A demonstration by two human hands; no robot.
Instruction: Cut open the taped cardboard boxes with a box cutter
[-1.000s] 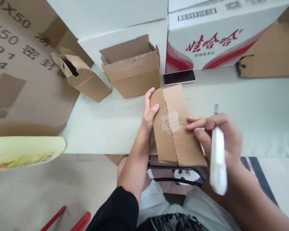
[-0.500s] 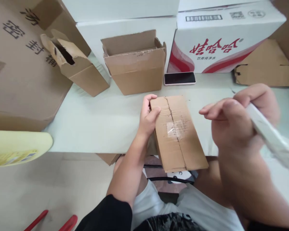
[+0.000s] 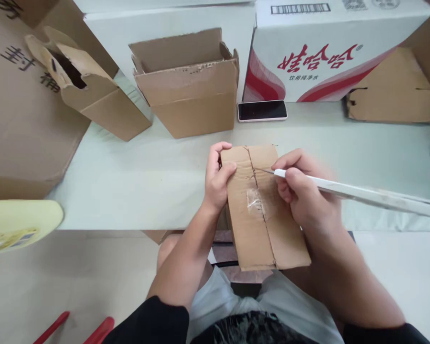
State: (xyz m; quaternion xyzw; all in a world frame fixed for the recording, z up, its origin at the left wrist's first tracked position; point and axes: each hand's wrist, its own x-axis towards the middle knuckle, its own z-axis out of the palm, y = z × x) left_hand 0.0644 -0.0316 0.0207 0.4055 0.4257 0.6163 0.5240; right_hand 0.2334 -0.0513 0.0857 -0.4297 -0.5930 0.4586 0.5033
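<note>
A small closed cardboard box (image 3: 263, 224) with a patch of clear tape over its centre seam lies at the near edge of the pale table (image 3: 146, 181), hanging partly over my lap. My left hand (image 3: 218, 177) grips the box's far left corner, fingers curled over the edge. My right hand (image 3: 301, 191) is closed around a long white utility knife (image 3: 358, 193). Its blade tip touches the seam near the box's far end.
Behind stand an open cardboard box (image 3: 189, 91), a tipped smaller carton (image 3: 89, 93), a white and red printed case (image 3: 329, 52) and a dark phone (image 3: 262, 110). A big brown carton (image 3: 21, 110) fills the left. Flat cardboard (image 3: 394, 95) lies at the right.
My right hand has come down from the raised position at the right and brought the knife's tip onto the box seam. The left hand has kept its hold on the box.
</note>
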